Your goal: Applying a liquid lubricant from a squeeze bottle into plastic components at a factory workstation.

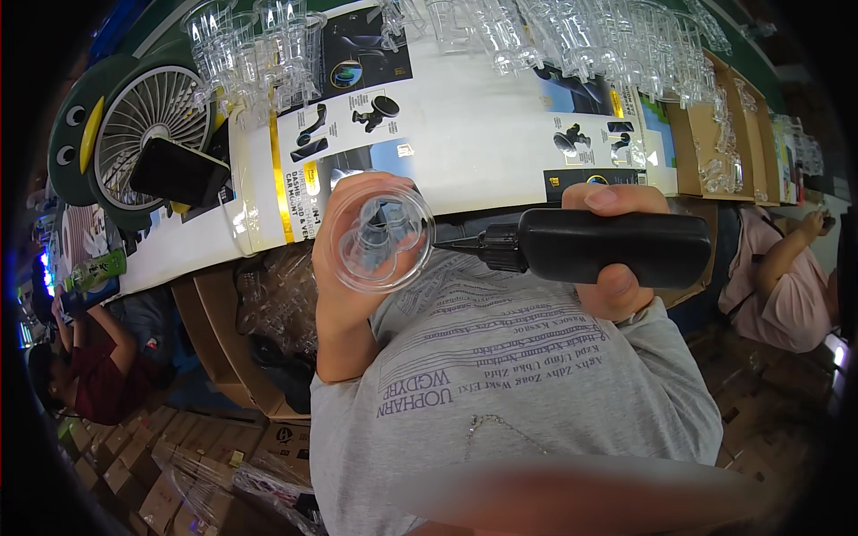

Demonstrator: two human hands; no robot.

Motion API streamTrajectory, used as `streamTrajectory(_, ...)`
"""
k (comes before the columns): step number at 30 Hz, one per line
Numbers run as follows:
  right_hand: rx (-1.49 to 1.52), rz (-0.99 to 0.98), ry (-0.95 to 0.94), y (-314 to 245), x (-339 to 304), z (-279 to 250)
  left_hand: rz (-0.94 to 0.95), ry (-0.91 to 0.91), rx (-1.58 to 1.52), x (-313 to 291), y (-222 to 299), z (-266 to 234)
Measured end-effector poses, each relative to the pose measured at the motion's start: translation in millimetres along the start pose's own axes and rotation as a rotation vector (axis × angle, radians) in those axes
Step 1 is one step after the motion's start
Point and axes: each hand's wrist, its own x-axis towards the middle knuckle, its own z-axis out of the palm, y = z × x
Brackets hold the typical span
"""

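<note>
My left hand (347, 308) is wrapped round a clear plastic cup-shaped part (382, 237), its round mouth facing up and smaller round forms showing inside. My right hand (617, 295) grips a black squeeze bottle (617, 248), held on its side with the ribbed collar and thin nozzle (460, 247) pointing left. The nozzle's tip is at the right rim of the clear part; whether the two touch I cannot tell. Both hands are in front of my grey shirt, by the near edge of the table.
Clear plastic parts (581, 45) stand in rows along the table's far side. At the left are a green fan (147, 107) and a dark phone (179, 170). Printed cardboard (483, 134) covers the tabletop. An open carton (710, 134) stands right; people sit on both sides.
</note>
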Motion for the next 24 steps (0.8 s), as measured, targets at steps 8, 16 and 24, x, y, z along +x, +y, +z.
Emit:
streamTrajectory(8, 0.020, -0.010, 0.036, -2, -1, 2, -0.008, -0.053, -0.042, -5, -2, -5)
streamTrajectory(16, -0.012, 0.126, 0.046, -12, -2, 3, 0.063, -0.013, -0.136, -10, -13, -5)
streamTrajectory(24, -0.049, 0.156, 0.094, -15, -3, 3, 0.066, 0.002, -0.058, -5, 2, -4)
